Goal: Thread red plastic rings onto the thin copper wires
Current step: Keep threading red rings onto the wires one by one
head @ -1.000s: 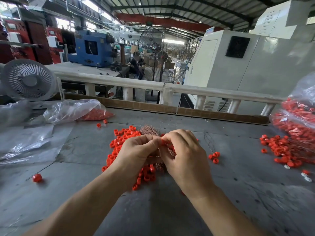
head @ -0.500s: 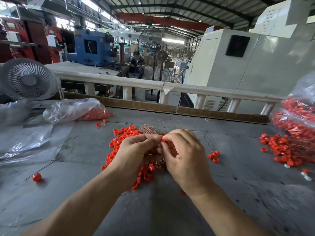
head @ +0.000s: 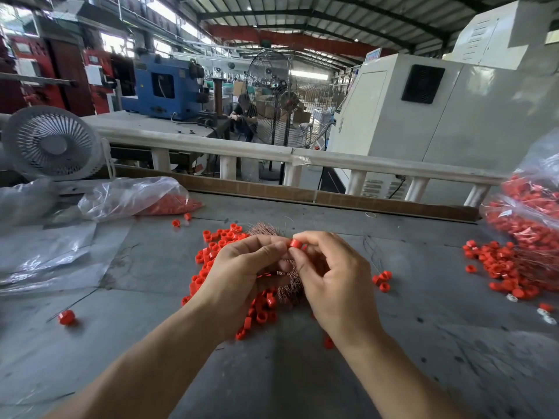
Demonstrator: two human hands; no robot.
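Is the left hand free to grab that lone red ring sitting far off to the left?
Probably not right now: the left hand is busy at the red ring both hands pinch. The lone ring lies on bare table, with nothing blocking the way.

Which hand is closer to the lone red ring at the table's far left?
Left. The left hand sits at the centre pile, well right of the lone ring. The right hand is further right still, pinching another ring.
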